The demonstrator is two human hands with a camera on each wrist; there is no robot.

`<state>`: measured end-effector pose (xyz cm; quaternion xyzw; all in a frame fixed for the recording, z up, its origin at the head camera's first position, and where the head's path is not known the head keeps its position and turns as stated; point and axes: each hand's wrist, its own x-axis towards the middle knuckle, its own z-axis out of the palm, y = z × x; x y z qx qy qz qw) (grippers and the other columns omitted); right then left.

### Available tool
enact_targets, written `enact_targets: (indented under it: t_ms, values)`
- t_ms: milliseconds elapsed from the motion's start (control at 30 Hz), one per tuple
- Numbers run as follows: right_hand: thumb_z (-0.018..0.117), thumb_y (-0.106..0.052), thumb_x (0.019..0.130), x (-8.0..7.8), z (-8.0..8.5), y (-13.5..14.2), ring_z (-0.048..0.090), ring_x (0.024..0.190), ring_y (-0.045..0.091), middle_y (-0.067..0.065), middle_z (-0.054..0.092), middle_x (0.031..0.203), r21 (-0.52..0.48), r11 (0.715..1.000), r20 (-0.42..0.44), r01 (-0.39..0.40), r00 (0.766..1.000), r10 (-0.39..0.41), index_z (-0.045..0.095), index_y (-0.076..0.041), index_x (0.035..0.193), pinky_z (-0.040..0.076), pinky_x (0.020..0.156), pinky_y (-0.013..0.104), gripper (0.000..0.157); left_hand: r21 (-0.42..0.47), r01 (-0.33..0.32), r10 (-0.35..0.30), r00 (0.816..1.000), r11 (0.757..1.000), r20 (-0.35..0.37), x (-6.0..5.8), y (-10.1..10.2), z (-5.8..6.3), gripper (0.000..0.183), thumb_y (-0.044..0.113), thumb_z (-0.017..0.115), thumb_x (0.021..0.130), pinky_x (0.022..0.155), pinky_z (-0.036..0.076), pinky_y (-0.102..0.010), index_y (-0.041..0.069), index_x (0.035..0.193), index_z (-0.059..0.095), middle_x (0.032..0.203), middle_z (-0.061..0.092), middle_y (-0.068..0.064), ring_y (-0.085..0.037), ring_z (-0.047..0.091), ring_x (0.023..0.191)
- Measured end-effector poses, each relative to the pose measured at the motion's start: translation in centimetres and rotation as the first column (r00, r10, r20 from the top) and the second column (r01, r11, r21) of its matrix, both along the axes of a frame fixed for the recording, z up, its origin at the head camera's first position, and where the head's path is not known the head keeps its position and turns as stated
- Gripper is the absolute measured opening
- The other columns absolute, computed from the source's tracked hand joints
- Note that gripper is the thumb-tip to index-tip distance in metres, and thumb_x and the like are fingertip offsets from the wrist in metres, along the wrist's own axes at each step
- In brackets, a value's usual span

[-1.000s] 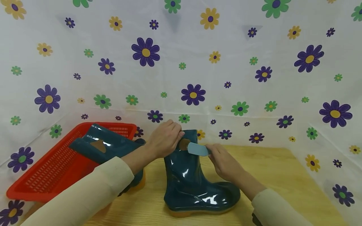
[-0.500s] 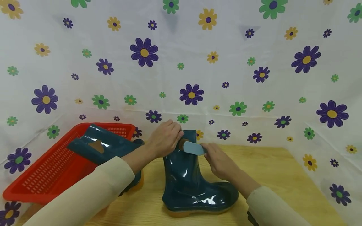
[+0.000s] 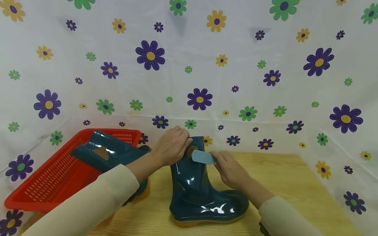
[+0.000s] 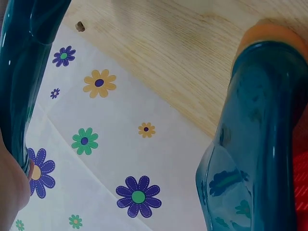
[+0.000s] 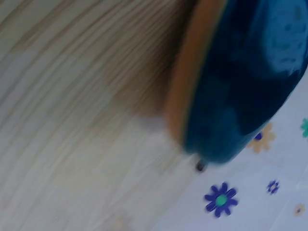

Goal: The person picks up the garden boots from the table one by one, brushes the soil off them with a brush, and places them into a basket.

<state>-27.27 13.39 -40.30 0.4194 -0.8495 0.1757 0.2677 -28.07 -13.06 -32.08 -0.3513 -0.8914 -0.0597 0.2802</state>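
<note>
A dark teal rubber boot [image 3: 192, 186] stands upright on the table, toe to the right. My left hand [image 3: 172, 146] grips the top of its shaft, fingers curled over the rim. A round brown patch [image 3: 191, 151] marks the upper shaft. My right hand [image 3: 231, 168] holds a pale blue flat-headed tool [image 3: 203, 157], whose rounded end overlaps the patch's lower right edge; its underside is hidden. In the left wrist view the gripped boot [image 4: 29, 72] runs down the left side. Only the boot's front [image 5: 231, 86] shows in the blurred right wrist view, with the right hand outside it.
A second teal boot [image 3: 125, 151], with a brown patch on its shaft, leans across a red plastic basket [image 3: 50, 186] at left. A small brown lump [image 4: 80, 26] lies on the wooden table [image 3: 271, 177]. Flower-printed sheeting [image 3: 248, 82] hangs behind and at the sides.
My right hand has moved the pale blue tool left over the brown patch, then slightly down, uncovering more of it. My left hand keeps its grip on the boot's top.
</note>
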Motion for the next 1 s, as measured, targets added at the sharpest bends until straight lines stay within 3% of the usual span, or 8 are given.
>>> enact_targets:
  t_ms: [133,400,733,1000]
  values:
    - [0.056,-0.007,0.1,-0.1,0.3,-0.6,0.052,0.095,0.018,0.008,0.056,0.107,-0.012,1.0,-0.002,-0.018,1.0,0.018,0.047,-0.005,0.137,0.053,0.086,0.034,0.038,0.018,0.004,-0.004,1.0,1.0,0.019,-0.1,0.2,0.0,0.018,0.022,0.049,0.105,0.073,0.043,-0.031,0.007,0.097,0.057,0.079,0.05,-0.003,-0.019,0.047,0.079]
    - [0.057,-0.004,0.099,0.1,0.2,1.5,0.055,0.098,0.022,0.012,0.058,0.112,-0.045,0.996,0.046,0.081,0.996,-0.079,0.046,-0.005,0.136,0.055,0.088,0.041,0.038,0.0,-0.006,0.006,1.0,1.0,0.0,-0.4,0.1,0.0,0.018,0.022,0.051,0.104,0.073,0.045,-0.03,0.007,0.099,0.058,0.079,0.051,-0.003,-0.018,0.047,0.078]
    - [0.057,-0.008,0.1,-0.5,0.6,-1.1,0.049,0.089,0.016,0.006,0.055,0.102,-0.016,1.0,-0.055,-0.017,0.998,0.016,0.048,-0.005,0.137,0.05,0.079,0.03,0.038,0.042,0.018,-0.021,0.998,0.999,0.062,-0.1,0.1,0.5,0.018,0.02,0.049,0.105,0.076,0.049,-0.031,0.006,0.099,0.059,0.083,0.054,-0.004,-0.019,0.05,0.08]
    - [0.059,-0.004,0.098,-1.1,-0.2,1.5,0.051,0.091,0.017,0.008,0.054,0.104,-0.04,0.998,-0.043,0.05,0.998,-0.051,0.047,-0.006,0.137,0.053,0.08,0.035,0.041,0.04,0.031,-0.033,0.998,0.999,0.051,-0.1,-0.4,0.6,0.016,0.02,0.052,0.104,0.075,0.05,-0.029,0.006,0.1,0.059,0.083,0.055,-0.004,-0.018,0.05,0.078]
